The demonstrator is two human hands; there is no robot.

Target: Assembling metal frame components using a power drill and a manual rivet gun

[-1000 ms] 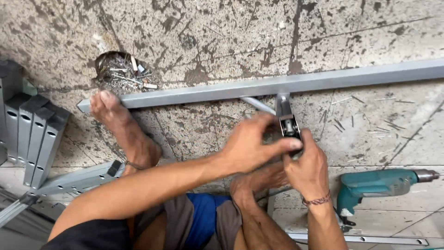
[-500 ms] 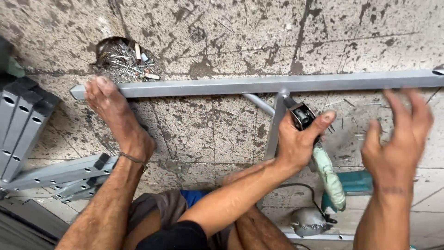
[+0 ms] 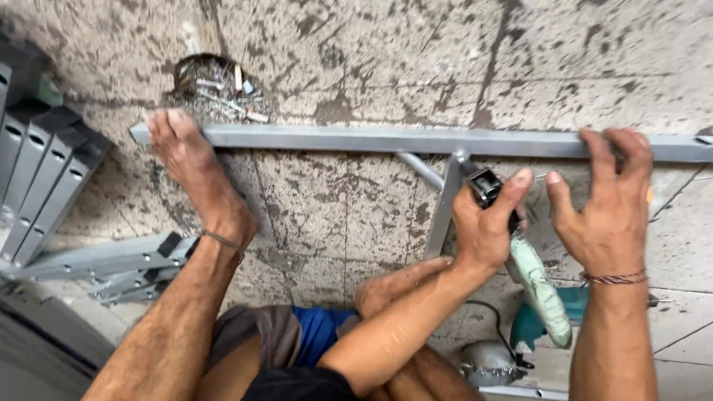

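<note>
A long grey metal bar [image 3: 356, 139] lies across the stained tile floor. A short bar [image 3: 444, 212] meets it at a right angle from below. My left hand [image 3: 486, 223] grips a small black and silver object [image 3: 484, 184] right at that joint. My right hand [image 3: 609, 200] is further right, its fingers hooked over the long bar's far edge and its thumb spread. My bare left foot [image 3: 194, 174] presses on the long bar near its left end.
A green power drill [image 3: 541, 293] lies under my left wrist, with a round metal tool [image 3: 486, 364] and cable below it. A pile of screws [image 3: 215, 85] sits beyond the bar. Grey metal profiles [image 3: 44, 178] are stacked at the left, with more bars [image 3: 96, 261] below them.
My right hand left the joint, rose open to the right, then came down onto the long bar. My left hand stayed at the joint with the black object.
</note>
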